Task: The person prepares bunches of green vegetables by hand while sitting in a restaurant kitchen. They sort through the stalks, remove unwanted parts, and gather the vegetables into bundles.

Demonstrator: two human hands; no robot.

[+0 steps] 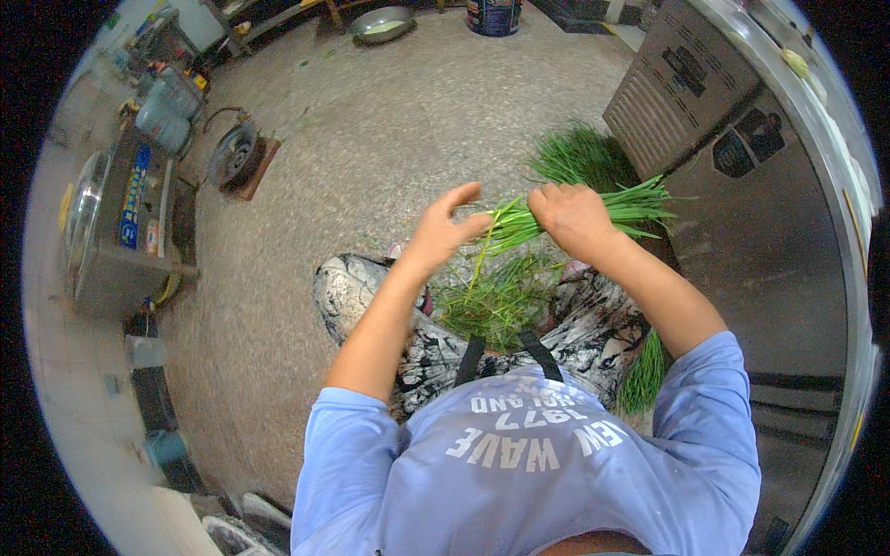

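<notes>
My right hand (571, 214) grips a bundle of long green garlic chives or similar stalks (636, 208), held level above the floor. The leafy ends point right and the pale ends stick out to the left. My left hand (448, 226) is beside those pale ends, thumb and fingers spread. A single yellowish blade (480, 260) hangs down near its thumb; whether they touch, I cannot tell. Below, between my knees, lies a loose heap of green scraps (494, 299). Another mass of long greens (577, 154) rests on the floor beyond my right hand.
Metal-fronted cabinets (758, 229) stand close on the right, with more greens (643, 379) by my right thigh. To the left are a gas burner (236, 156), a large water bottle (167, 108) and a metal sink unit (122, 229). A metal basin (382, 26) and a bucket (494, 17) are ahead.
</notes>
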